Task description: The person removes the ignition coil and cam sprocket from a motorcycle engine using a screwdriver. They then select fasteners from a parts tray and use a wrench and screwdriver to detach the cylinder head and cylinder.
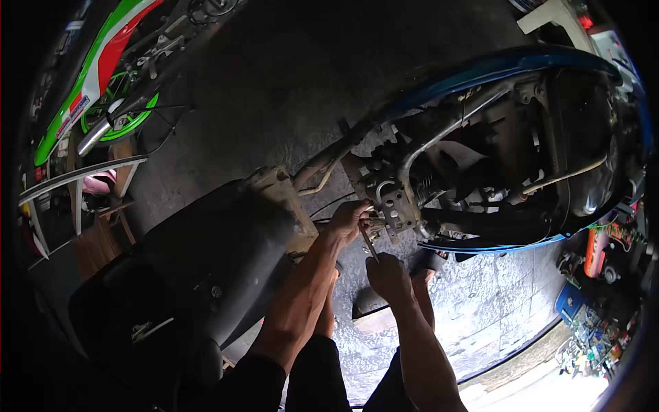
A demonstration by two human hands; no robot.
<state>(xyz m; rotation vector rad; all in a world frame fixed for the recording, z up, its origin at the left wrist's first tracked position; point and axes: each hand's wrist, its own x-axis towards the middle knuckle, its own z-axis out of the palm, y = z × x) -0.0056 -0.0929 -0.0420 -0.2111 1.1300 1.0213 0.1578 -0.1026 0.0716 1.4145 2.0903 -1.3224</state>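
My right hand (390, 276) is closed around the lower end of a slim metal wrench-like tool (369, 243). The tool's upper end reaches up beside my left hand (346, 222), which is closed with fingertips pressed together near a metal bracket with round holes (400, 211). What those fingertips grip, if anything, is hidden. Both hands work at the middle of a stripped motorbike, between its bare frame tube (439, 134) and a rusty metal plate (296, 216) by the long black seat (185, 268).
Blue body panels (494, 64) edge the motorbike. A green, white and red fairing (103, 62) and a green wheel (141, 120) lie upper left, above a low wooden rack (86, 176). At the right are an orange cylinder (596, 252) and cluttered small parts (590, 336).
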